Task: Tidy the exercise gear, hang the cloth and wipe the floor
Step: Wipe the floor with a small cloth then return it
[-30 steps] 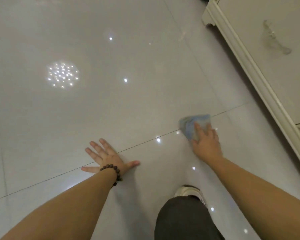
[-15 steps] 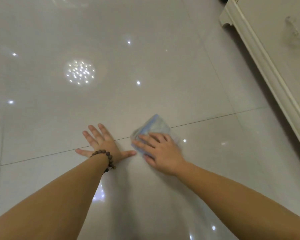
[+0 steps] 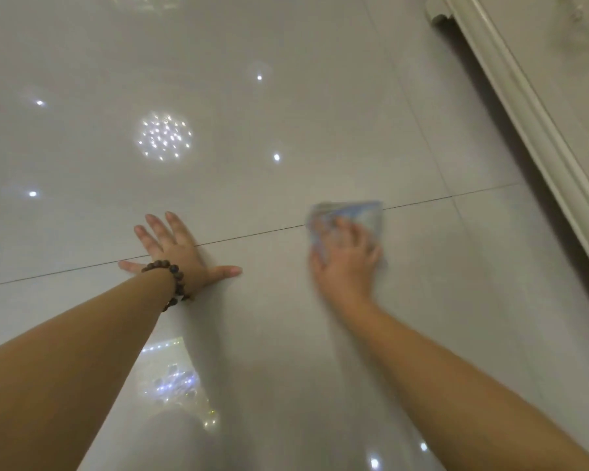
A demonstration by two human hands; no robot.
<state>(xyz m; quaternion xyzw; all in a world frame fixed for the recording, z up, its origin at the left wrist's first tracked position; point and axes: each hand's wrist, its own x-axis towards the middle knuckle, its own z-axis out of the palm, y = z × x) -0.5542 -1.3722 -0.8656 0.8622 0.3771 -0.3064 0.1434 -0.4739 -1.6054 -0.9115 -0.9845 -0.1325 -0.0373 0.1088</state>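
Note:
A small pale blue cloth [image 3: 361, 212] lies flat on the glossy grey tiled floor [image 3: 286, 96], right on a tile joint. My right hand [image 3: 346, 263] presses on the cloth with its fingers spread over it; hand and cloth are blurred by motion. My left hand [image 3: 174, 248] rests flat on the floor to the left, fingers spread, with a dark bead bracelet on the wrist. About a hand's width of bare tile separates the two hands.
A cream cabinet [image 3: 538, 107] with a moulded base runs along the right side, its foot at the top right. Ceiling lights reflect in the shiny tiles.
My right hand has slid the cloth to the right, away from my left hand, after sweeping it left before that. The left hand has stayed planted on the floor.

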